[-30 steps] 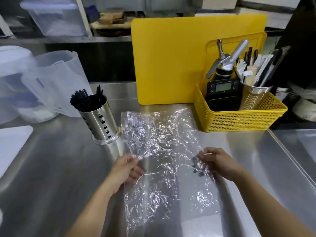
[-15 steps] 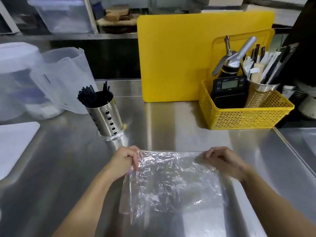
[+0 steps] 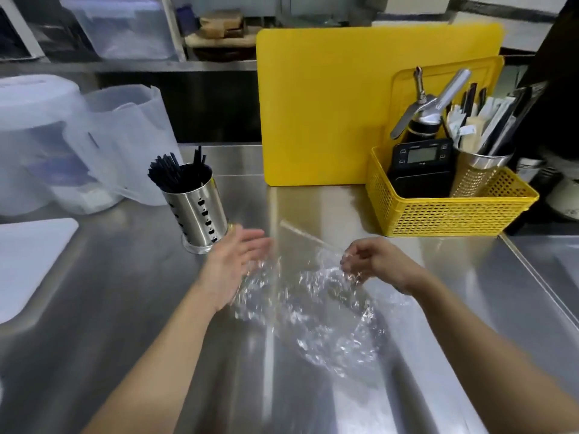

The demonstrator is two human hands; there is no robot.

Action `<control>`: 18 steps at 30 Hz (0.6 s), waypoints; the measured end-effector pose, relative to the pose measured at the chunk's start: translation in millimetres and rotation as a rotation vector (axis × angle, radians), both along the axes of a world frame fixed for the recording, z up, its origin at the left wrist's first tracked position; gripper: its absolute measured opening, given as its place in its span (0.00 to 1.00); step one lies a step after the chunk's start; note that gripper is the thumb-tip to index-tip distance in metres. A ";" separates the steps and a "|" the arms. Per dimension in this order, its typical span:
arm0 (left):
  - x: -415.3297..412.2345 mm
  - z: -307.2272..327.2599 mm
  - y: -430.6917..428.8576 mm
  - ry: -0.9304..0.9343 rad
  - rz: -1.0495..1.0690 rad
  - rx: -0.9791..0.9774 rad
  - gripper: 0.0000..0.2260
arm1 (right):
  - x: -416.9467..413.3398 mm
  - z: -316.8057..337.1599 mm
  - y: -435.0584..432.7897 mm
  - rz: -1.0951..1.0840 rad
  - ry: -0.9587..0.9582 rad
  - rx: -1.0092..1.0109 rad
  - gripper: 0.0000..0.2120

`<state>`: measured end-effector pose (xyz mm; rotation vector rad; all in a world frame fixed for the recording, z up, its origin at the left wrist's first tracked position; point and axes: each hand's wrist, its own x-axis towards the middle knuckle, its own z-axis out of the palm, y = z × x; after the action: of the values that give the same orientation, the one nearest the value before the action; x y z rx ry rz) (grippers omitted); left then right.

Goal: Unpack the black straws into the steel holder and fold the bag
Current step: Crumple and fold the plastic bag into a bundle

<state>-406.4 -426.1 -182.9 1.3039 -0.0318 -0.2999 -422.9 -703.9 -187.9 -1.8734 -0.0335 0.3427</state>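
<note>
— How is the light?
— Bright and even from overhead; pale streaks of glare run down the steel worktop (image 3: 94,308).
— Sharp?
— No. The left hand (image 3: 233,267) and the clear plastic bag (image 3: 313,308) smear with motion blur, speckled with highlights.
— Edges?
— Wide-angle bending; the yellow cutting board (image 3: 329,104) bows, and the back shelves sit dim.

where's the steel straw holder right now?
Head view, left of centre: the perforated steel holder stands on the steel counter, just beyond the left hand, with black straws inside.
</note>
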 end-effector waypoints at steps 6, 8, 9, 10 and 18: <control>-13.0 -44.4 10.1 0.421 -0.048 -0.221 0.38 | -8.1 -8.8 -7.5 -0.270 0.054 0.302 0.05; -24.0 -46.1 -5.8 0.483 -0.147 -0.202 0.39 | -10.6 -14.1 -5.4 -0.337 0.057 0.385 0.05; -27.9 -43.4 -15.2 0.496 -0.182 -0.172 0.37 | -12.8 -16.7 -2.6 -0.363 0.058 0.434 0.05; -31.4 -40.0 -24.2 0.478 -0.174 -0.075 0.34 | -15.2 -19.5 0.8 -0.378 0.062 0.488 0.05; -37.0 -24.6 -33.4 0.068 -0.005 0.393 0.06 | -42.4 -32.7 0.2 -0.336 0.110 0.450 0.03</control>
<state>-443.4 -459.5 -207.5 1.6817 0.0857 -0.3670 -465.3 -703.7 -220.6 -1.3816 0.2571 0.1843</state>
